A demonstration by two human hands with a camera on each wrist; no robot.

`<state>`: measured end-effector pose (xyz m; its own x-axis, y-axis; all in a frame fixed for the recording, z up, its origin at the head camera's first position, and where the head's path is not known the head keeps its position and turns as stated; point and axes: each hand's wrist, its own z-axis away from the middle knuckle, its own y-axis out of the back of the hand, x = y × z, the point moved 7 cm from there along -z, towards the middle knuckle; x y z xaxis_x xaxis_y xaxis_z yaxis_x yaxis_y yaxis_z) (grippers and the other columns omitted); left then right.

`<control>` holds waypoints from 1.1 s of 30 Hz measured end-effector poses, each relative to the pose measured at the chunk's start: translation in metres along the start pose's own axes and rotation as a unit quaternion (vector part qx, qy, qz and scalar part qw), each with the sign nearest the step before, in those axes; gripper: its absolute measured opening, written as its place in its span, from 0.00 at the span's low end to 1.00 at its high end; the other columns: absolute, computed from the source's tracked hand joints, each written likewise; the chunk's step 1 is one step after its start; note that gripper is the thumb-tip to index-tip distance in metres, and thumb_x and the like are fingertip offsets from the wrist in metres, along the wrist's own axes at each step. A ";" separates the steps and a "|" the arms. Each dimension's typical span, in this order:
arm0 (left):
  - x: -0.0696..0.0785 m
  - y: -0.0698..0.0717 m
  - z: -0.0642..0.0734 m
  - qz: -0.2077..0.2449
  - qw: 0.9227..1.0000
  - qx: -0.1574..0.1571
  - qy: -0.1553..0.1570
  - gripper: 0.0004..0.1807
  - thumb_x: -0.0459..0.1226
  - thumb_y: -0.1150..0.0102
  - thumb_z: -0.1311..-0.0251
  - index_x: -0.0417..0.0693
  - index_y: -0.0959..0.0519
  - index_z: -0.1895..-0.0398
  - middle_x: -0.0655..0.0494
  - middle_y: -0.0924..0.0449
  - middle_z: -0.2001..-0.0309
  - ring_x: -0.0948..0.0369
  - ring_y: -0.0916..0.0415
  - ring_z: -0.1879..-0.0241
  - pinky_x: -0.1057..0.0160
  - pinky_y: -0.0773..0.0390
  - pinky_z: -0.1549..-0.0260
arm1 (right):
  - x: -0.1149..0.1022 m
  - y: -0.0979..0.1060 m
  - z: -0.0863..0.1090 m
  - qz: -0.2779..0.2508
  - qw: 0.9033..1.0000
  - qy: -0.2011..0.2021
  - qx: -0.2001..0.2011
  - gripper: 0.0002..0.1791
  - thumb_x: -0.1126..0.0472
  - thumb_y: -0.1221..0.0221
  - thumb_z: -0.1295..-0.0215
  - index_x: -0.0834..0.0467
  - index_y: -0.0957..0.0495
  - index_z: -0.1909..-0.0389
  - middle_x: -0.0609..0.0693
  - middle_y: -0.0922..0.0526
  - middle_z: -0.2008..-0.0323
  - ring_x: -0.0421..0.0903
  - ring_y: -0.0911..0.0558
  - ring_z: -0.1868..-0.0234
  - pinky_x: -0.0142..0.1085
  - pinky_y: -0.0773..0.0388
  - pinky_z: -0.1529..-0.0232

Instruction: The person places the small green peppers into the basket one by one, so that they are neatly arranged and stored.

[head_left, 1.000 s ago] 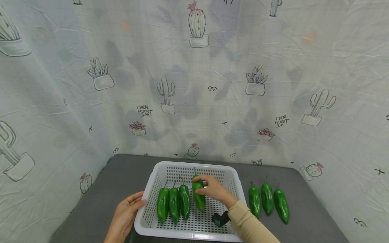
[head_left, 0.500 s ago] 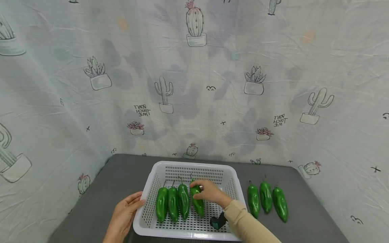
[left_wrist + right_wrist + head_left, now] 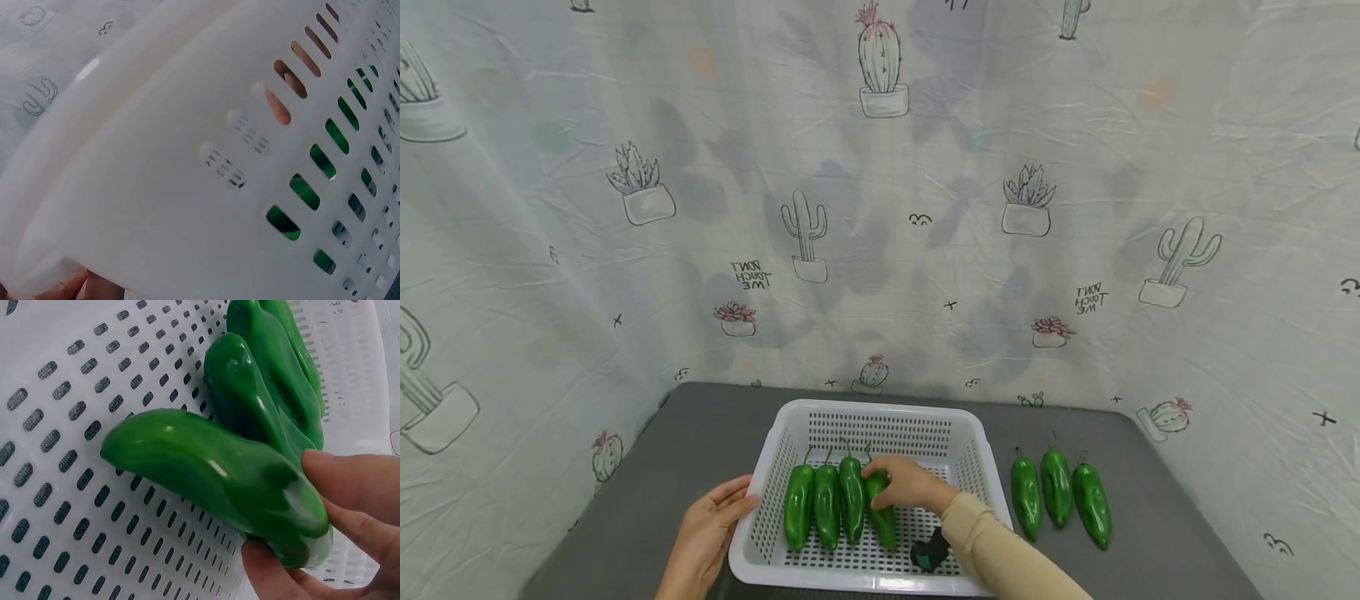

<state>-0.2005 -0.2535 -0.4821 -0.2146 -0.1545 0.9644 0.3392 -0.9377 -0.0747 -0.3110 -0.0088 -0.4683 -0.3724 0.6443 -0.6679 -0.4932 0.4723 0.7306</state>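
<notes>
My right hand (image 3: pixel 913 483) grips a green chili pepper (image 3: pixel 206 469) near its stem end, thumb and fingers on opposite sides, low in the white perforated basket (image 3: pixel 868 582). To the left of it three more green peppers (image 3: pixel 827 508) lie side by side in the basket, stems pointing away from me. The held pepper comes right up to the nearest of them. At the basket's left side, my left hand (image 3: pixel 703 525) holds the rim; only a bit of its fingers (image 3: pixel 69 287) shows under the rim in the left wrist view.
Three green peppers (image 3: pixel 1057 487) lie on the dark grey table (image 3: pixel 715 425), right of the basket. A black wrist camera (image 3: pixel 930 552) sits beneath the right sleeve (image 3: pixel 1000 546). Behind the table hangs a pale curtain (image 3: pixel 880 183) with cactus drawings.
The right hand has brought its pepper leftward and lower in the basket, close beside the row of three. The left hand has stayed at the rim.
</notes>
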 end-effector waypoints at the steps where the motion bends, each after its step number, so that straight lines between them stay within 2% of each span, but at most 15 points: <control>1: 0.000 0.000 0.000 -0.001 1.000 0.000 0.000 0.33 0.34 0.39 0.40 0.29 0.39 0.35 0.54 0.21 0.54 0.66 0.22 0.59 0.66 0.20 0.61 | 0.000 -0.001 0.000 -0.001 1.000 -0.004 -0.002 0.24 0.65 0.30 0.54 0.57 0.20 0.52 0.56 0.24 0.43 0.55 0.26 0.42 0.52 0.30 0.42; 11: 0.000 -0.001 0.001 -0.002 1.000 -0.004 -0.001 0.36 0.38 0.36 0.42 0.30 0.39 0.34 0.53 0.23 0.50 0.66 0.23 0.57 0.66 0.20 0.59 | 0.000 -0.005 -0.002 0.003 1.000 -0.012 -0.017 0.27 0.64 0.29 0.54 0.59 0.23 0.49 0.58 0.25 0.45 0.52 0.25 0.47 0.50 0.28 0.46; 20: 0.001 0.000 0.002 -0.002 1.000 0.003 -0.003 0.35 0.36 0.36 0.42 0.30 0.39 0.34 0.53 0.23 0.52 0.67 0.22 0.59 0.67 0.20 0.60 | -0.002 -0.006 -0.001 -0.014 0.999 -0.034 -0.029 0.33 0.63 0.29 0.53 0.57 0.26 0.42 0.58 0.27 0.41 0.57 0.27 0.42 0.57 0.34 0.41; 26: 0.002 -0.001 0.001 -0.002 1.000 0.004 -0.003 0.34 0.35 0.38 0.41 0.32 0.38 0.35 0.56 0.23 0.53 0.68 0.22 0.59 0.67 0.20 0.60 | -0.003 -0.001 -0.003 0.005 1.000 -0.016 -0.009 0.37 0.61 0.30 0.52 0.55 0.30 0.37 0.58 0.28 0.38 0.58 0.30 0.38 0.57 0.35 0.39; 30: 0.002 -0.001 0.002 -0.001 1.000 0.002 -0.004 0.34 0.36 0.37 0.41 0.31 0.39 0.35 0.55 0.22 0.53 0.67 0.22 0.59 0.66 0.20 0.60 | -0.006 0.004 -0.004 0.001 1.000 0.003 0.012 0.36 0.62 0.31 0.50 0.56 0.30 0.37 0.59 0.30 0.36 0.60 0.32 0.36 0.58 0.36 0.38; 33: 0.001 0.000 0.002 -0.002 1.000 0.000 -0.002 0.35 0.37 0.36 0.42 0.30 0.39 0.35 0.53 0.22 0.52 0.66 0.22 0.58 0.65 0.20 0.59 | -0.008 0.007 -0.002 -0.014 1.000 0.013 0.019 0.33 0.61 0.32 0.48 0.57 0.28 0.39 0.58 0.29 0.37 0.61 0.31 0.37 0.57 0.33 0.41</control>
<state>-0.1990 -0.2528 -0.4803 -0.2122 -0.1485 0.9659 0.3382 -0.9385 -0.0700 -0.3130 -0.0116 -0.4581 -0.3784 0.6149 -0.6919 -0.4737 0.5135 0.7155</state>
